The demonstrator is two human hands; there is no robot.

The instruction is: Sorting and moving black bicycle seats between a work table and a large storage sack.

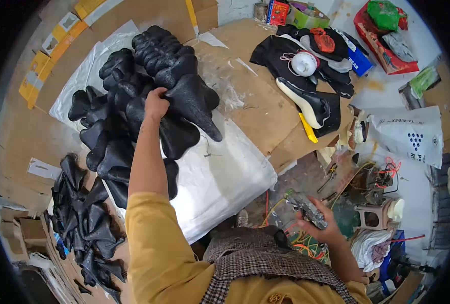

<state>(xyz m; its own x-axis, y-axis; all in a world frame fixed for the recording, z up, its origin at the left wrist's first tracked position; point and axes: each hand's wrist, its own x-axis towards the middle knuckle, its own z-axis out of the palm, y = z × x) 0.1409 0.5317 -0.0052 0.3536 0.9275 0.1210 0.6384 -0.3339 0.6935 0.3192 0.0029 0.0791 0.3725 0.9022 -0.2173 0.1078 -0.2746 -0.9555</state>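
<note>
We are seeing a broad brown cardboard surface (242, 40) spreading under most of the work. On it a white sheet (230, 172) is lying in front of the person, its near right corner pointing toward the apron (258, 261). A large heap of glossy black moulded pieces (179, 63) is resting on the sheet, left of centre, the pieces nesting in overlapping rows with their pointed ends mostly turning toward the person. We are finding a second heap, of black pointed pieces (85, 218), lying at the lower left, apart from the sheet.

At the right edge a white printed sack (407, 134) is standing out, and above it a red bag (384, 40) is holding a green bundle. Near the far right part of the cardboard, a black shoe with a pale sole (303, 104) is lying on dark cloth.

Low on the right, we are watching the right hand (322, 229) gripping a grey tool (306, 209), its fingers and thumb closing around the body. The left hand (156, 105) is touching the upper heap, its fingers bending onto a black piece; we are unable to tell whether they are pinching it. Beside the shoe, a yellow-handled item (308, 127) is lying.
</note>
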